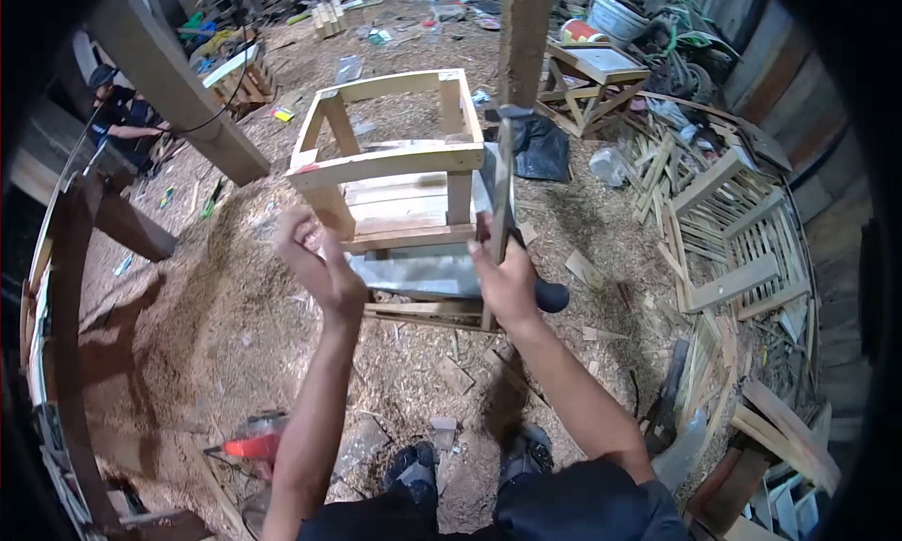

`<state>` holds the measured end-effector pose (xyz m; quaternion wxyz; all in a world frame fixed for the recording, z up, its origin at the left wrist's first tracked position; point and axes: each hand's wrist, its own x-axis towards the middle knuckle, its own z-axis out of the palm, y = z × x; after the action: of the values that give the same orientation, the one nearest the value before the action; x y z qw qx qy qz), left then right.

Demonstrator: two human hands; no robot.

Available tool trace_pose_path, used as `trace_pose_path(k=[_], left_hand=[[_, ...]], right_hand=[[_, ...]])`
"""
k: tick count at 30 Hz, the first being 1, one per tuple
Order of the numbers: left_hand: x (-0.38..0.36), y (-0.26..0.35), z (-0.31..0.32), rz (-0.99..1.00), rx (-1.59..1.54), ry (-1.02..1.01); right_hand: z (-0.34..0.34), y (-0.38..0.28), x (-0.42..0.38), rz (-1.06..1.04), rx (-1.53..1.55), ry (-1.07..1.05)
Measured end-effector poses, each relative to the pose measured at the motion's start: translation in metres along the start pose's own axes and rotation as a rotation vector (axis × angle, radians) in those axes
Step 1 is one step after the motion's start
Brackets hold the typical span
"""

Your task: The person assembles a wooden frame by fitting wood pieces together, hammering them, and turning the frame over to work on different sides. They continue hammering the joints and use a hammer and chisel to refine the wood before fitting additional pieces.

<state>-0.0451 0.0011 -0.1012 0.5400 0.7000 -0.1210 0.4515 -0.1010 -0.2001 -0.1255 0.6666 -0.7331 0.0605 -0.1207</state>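
A small wooden frame [385,170] with corner posts and a slatted bottom stands in front of me on a grey-topped low support [423,273]. My right hand [507,283] is wrapped round a hammer [504,179] at the frame's right side. The hammer's head points up and away, and its black grip end shows below my fingers. Beside the frame's left front post, my left hand [324,269] is raised with its fingers curled in. Whatever may be between those fingers is too small or hidden to make out.
Wood shavings cover the floor. A wooden post [524,48] rises behind the frame. Slatted wooden panels [738,245] and offcuts lie at the right, near a wooden stool [597,76]. A red power tool [252,447] lies at lower left. Another person [127,118] sits at far left.
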Motion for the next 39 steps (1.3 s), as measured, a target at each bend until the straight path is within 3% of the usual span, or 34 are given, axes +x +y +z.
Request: trace_pose_path(k=[1,2,4,7,11,13,16,18,19,20,23,25,26,27,28,30,32,33,34,36,39], left_hand=[[-0.008,0.000,0.001,0.060,-0.164,-0.174],[-0.018,0.004,0.002,0.004,-0.042,-0.420],[-0.013,0.018,0.023,0.255,0.353,-0.763],[-0.019,0.003,0.033,0.267,0.518,-0.875],[-0.001,-0.018,0.029,0.316,0.481,-0.911],[0.027,-0.021,0.019,0.478,0.417,-1.061],[0.084,-0.008,-0.001,0.471,0.246,-1.107],[0.122,0.007,-0.010,0.275,0.197,-1.229],[0.139,0.016,-0.014,0.294,0.221,-1.265],[0.149,0.011,-0.012,0.239,0.154,-1.288],[0.168,0.006,0.001,0.039,0.142,-1.468],[0.174,0.004,0.015,0.036,0.112,-1.516],[0.174,0.001,0.022,0.033,0.080,-1.565],[0.178,-0.001,0.022,-0.050,-0.005,-1.579],[0.177,-0.002,0.021,0.104,0.003,-1.545],[0.165,-0.001,0.015,0.029,0.064,-1.428],[0.158,-0.010,0.023,-0.177,-0.055,-1.332],[0.145,-0.023,0.027,-0.358,-0.044,-1.232],[0.134,-0.024,0.031,-0.124,-0.015,-1.157],[0.124,-0.023,0.033,0.097,0.137,-0.989],[0.114,-0.019,0.029,0.180,0.101,-0.953]], right_hand=[[0.004,0.017,0.001,-0.069,0.047,0.028],[0.007,0.033,0.003,-0.135,0.093,0.053],[0.007,0.025,-0.001,-0.083,0.138,0.067],[0.011,0.017,-0.003,0.044,0.230,0.084],[0.009,-0.003,-0.007,0.216,0.251,0.025],[0.013,-0.014,-0.015,0.159,0.340,-0.005],[0.018,-0.055,-0.025,0.064,0.568,-0.083],[0.006,-0.080,-0.030,0.108,0.526,-0.184],[-0.008,-0.089,-0.031,0.106,0.470,-0.299],[-0.014,-0.097,-0.031,0.131,0.289,-0.289],[-0.033,-0.116,-0.036,0.111,0.195,-0.306],[-0.042,-0.132,-0.042,-0.067,0.036,-0.175],[-0.049,-0.136,-0.046,-0.057,0.033,-0.175],[-0.055,-0.138,-0.049,-0.068,-0.063,-0.202],[-0.059,-0.143,-0.052,-0.084,-0.158,-0.232],[-0.067,-0.156,-0.058,-0.144,-0.305,-0.217],[-0.080,-0.170,-0.059,-0.088,-0.453,-0.369],[-0.078,-0.168,-0.064,-0.148,-0.474,-0.334],[-0.075,-0.165,-0.067,-0.147,-0.481,-0.337],[-0.069,-0.161,-0.069,-0.526,-0.412,-0.195],[-0.073,-0.170,-0.064,-0.314,-0.526,-0.374]])
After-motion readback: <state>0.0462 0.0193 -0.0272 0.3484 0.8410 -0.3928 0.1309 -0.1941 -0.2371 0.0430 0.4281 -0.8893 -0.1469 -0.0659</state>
